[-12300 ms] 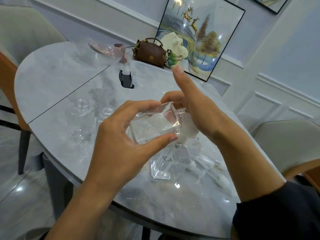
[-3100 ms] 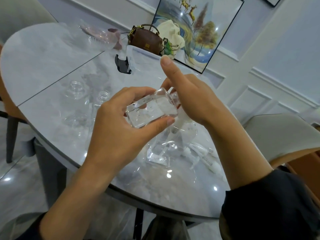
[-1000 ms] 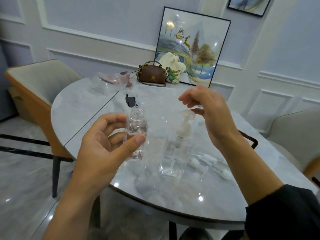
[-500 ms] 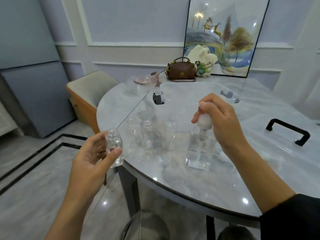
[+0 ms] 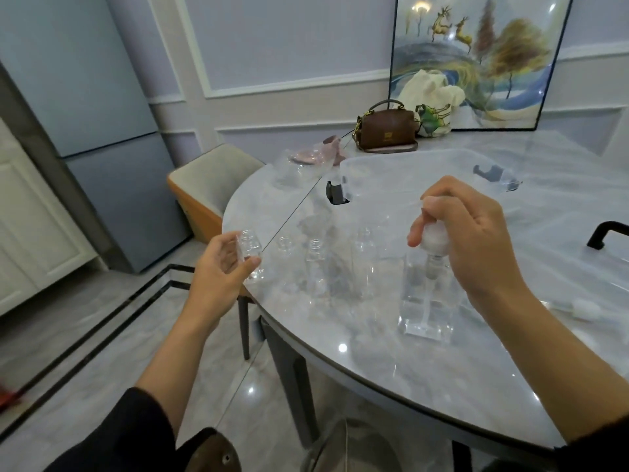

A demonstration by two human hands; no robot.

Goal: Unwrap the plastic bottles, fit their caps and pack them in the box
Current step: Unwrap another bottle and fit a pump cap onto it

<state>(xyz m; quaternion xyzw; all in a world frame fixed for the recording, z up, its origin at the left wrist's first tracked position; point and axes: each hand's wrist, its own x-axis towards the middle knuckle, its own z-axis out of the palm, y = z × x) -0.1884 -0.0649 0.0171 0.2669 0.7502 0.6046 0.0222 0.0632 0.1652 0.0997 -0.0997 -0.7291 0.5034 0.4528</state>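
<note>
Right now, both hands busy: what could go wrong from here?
1. The left hand pinches the small bottle at the table edge; a slip likely sends it to the floor.
2. The right hand grips the pump cap on the square bottle with nothing steadying its base; twisting may spin or tip it.
3. The uncapped bottles stand close beside it and could be knocked over.

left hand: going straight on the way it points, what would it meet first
Probably the nearest uncapped bottle on the table, just past the small bottle the left hand holds; depth is unclear.
</note>
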